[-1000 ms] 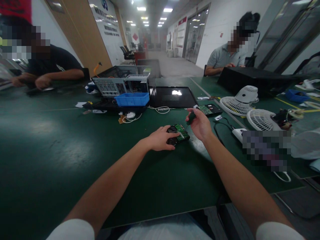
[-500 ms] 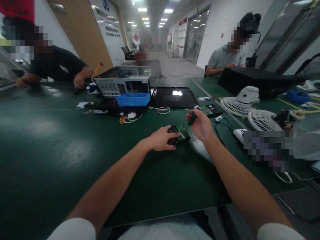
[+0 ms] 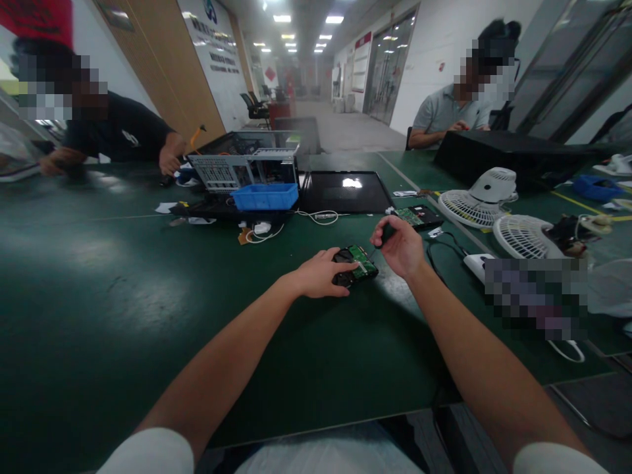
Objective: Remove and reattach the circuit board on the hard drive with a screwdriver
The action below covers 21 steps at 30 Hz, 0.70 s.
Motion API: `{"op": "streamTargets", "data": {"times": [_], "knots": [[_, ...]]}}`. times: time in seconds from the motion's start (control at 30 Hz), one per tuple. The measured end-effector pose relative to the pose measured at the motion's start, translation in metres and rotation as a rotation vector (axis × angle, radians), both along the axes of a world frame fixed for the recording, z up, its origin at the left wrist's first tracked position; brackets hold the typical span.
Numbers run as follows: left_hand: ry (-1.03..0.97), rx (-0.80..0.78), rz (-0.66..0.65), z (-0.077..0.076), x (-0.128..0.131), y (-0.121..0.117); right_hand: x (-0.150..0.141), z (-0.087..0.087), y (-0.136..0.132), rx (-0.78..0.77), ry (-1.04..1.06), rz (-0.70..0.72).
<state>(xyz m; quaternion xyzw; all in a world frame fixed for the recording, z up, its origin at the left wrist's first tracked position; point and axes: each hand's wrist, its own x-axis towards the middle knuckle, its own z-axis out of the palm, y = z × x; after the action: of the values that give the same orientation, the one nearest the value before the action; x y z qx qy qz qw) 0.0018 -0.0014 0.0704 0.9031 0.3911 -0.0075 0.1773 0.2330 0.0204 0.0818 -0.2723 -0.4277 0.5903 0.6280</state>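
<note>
Green tabletop point(image 3: 123, 322): blue bin point(image 3: 266, 198), white fans point(image 3: 467, 207) apart from hard drive point(image 3: 363, 255).

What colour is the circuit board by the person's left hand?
The circuit board is green; it shows best in the head view, the only one here.

**Circuit-board unit point(image 3: 367, 268) and screwdriver point(image 3: 386, 235)**

The black-cased unit lies askew on the desk point(image 3: 276, 349), green board point(image 3: 359, 253) facing up. The dark-handled screwdriver slants beside its right edge, thin shaft pointing down and left; whether the tip touches is unclear.
</note>
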Motion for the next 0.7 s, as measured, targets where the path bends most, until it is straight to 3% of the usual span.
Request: {"op": "streamTargets", "data": {"times": [0.2,0.7], "knots": [[-0.009,0.022,-0.008,-0.003,0.0,0.001,-0.006,0.002,-0.004,0.058,-0.012,0.031],[-0.016,0.014,-0.007,-0.003,0.0,0.002,-0.004,-0.008,0.005,0.086,-0.107,-0.112]]}}
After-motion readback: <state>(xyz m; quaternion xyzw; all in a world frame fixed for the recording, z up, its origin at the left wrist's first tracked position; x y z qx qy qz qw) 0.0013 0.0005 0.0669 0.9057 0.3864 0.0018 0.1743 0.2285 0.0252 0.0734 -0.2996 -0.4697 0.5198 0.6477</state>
